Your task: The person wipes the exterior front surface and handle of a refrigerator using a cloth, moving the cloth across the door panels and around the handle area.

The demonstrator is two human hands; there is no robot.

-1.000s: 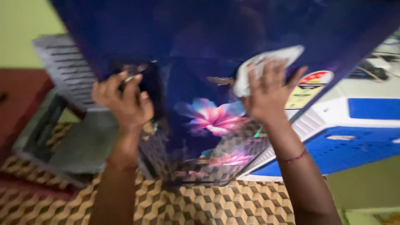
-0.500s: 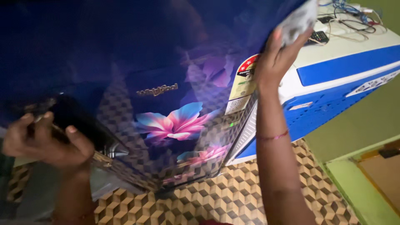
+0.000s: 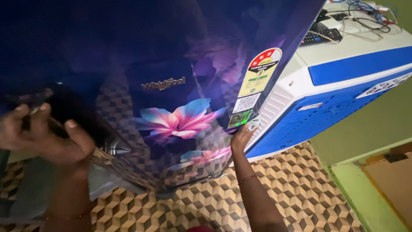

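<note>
A glossy dark blue refrigerator door point(image 3: 171, 64) with pink flower prints fills most of the view. My left hand point(image 3: 47, 139) is at the left edge, fingers curled around the door's dark handle point(image 3: 81, 120). My right hand point(image 3: 241, 139) is low on the door's right edge, just below a green sticker. It presses a white cloth point(image 3: 254, 124) against that edge; only a small bit of the cloth shows past my fingertips.
A white and blue air cooler point(image 3: 343, 86) stands right beside the refrigerator, with a remote point(image 3: 322, 35) and tangled cables point(image 3: 365, 15) on top. The floor point(image 3: 274, 189) has a brown cube pattern. A green wall and ledge point(image 3: 369, 129) are at the right.
My right hand with the cloth went up to the door's top right corner, then dropped down its right edge to near the bottom. The view swung right. My left hand stayed on the handle.
</note>
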